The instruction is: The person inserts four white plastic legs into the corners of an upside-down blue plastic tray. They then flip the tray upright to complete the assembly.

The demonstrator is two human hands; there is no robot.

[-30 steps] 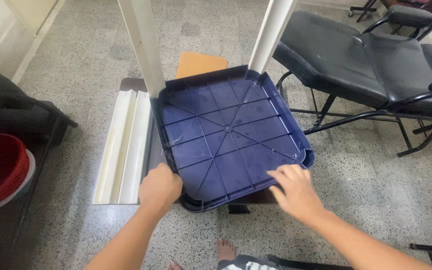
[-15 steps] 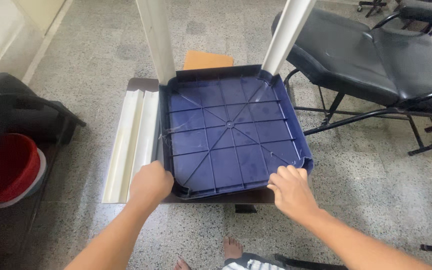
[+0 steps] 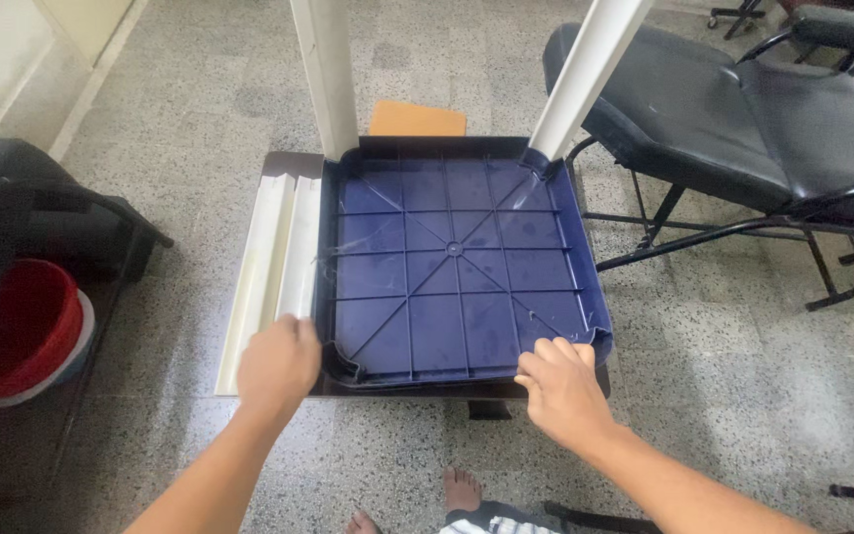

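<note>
The left hand (image 3: 279, 361) grips the near left corner of the dark blue ribbed tray (image 3: 457, 272), fingers curled over its rim, and the right hand (image 3: 557, 384) is closed on the near right edge. Since a second ago the tray has turned from a skewed angle to lie square on the small dark worktop (image 3: 279, 163) at centre frame, and both hands have slid to its near corners. A white channel strip (image 3: 274, 267) lies just beside the tray's left side. Two white poles (image 3: 328, 69) rise at the tray's far edge, the right one touching its far right corner. An orange board (image 3: 417, 119) shows behind. A black reclining chair (image 3: 743, 109) fills the upper right; a red bowl (image 3: 27, 331) sits at left.
</note>
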